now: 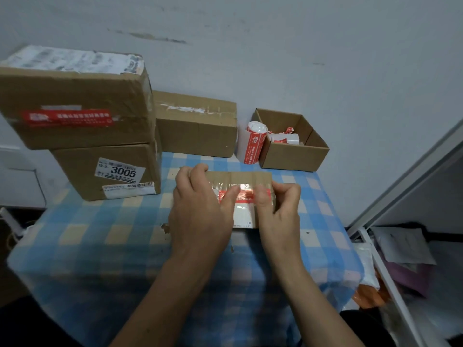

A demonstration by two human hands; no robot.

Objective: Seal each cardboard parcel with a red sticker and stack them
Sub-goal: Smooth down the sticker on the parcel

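while the red sticker (241, 196) lies across the top of the parcel (240, 177) at the centre of the frame, both of my grips are on it. the parcel is a flat box on the checked surface (100, 234). its long axis runs left to right across the picture, and the sticker runs the same way, over a strip of clear tape.

my left grip (200, 209) covers the parcel's left part, fingers curled over the far edge and thumb laid on the sticker's left end. my right grip (278, 209) is closed round the right end, thumb pressing the sticker there and the other fingers curled at the parcel's edge. i judge the sticker is being smoothed down.

the stack lies at the upper left, a large box (75, 96) with its own red sticker sitting on a labelled box (105, 171). so the parcel must travel left and away from me, and my left grip is the nearer one.

a third box (198, 131) stands at upper centre, with a sticker roll (253, 144) and an open box (295, 156) of scraps to its right. my grips hide most of the parcel's top and the sticker's ends, so i cannot tell whether it lies flat all along. its print is too blurred to read.
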